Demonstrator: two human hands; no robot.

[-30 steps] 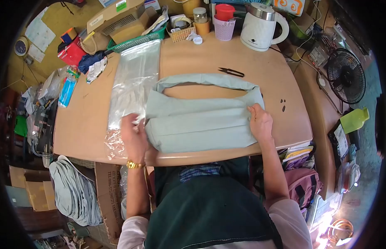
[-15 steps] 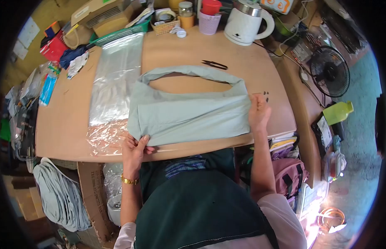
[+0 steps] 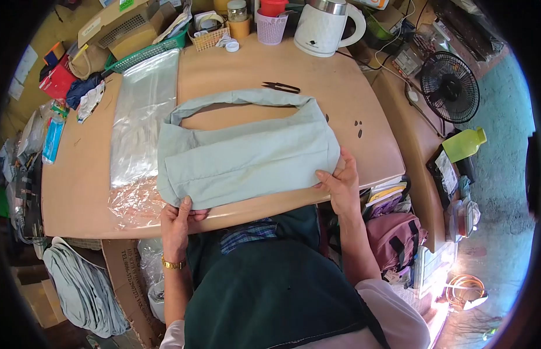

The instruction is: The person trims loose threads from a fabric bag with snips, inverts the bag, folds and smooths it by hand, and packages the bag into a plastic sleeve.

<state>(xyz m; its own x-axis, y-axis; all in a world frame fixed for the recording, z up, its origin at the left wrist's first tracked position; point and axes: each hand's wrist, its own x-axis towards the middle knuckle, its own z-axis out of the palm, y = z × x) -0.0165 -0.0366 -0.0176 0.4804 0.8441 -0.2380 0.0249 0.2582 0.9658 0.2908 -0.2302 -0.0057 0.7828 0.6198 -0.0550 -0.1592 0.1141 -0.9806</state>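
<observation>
A pale green cloth bag (image 3: 241,157) with a wide shoulder strap lies flat on the brown table (image 3: 224,70), its strap looped toward the far side. My left hand (image 3: 178,220) pinches the bag's near left corner between thumb and fingers. At the near right corner, my right hand (image 3: 340,181) grips the cloth, thumb on top and fingers at the edge. Beyond the strap lie black thread snips (image 3: 281,87). A stack of clear plastic sleeves (image 3: 143,110) is left of the bag, partly touching its edge.
A white electric kettle (image 3: 323,28), a pink plastic cup (image 3: 271,28) and a green basket (image 3: 148,51) line the back. A black fan (image 3: 449,87) stands at right. Folded pale green cloth (image 3: 81,285) hangs at lower left, beside a cardboard box (image 3: 128,279).
My right hand has moved down from the bag's right side to its near right corner. The bag's front looks flatter. The whole view has shifted slightly.
</observation>
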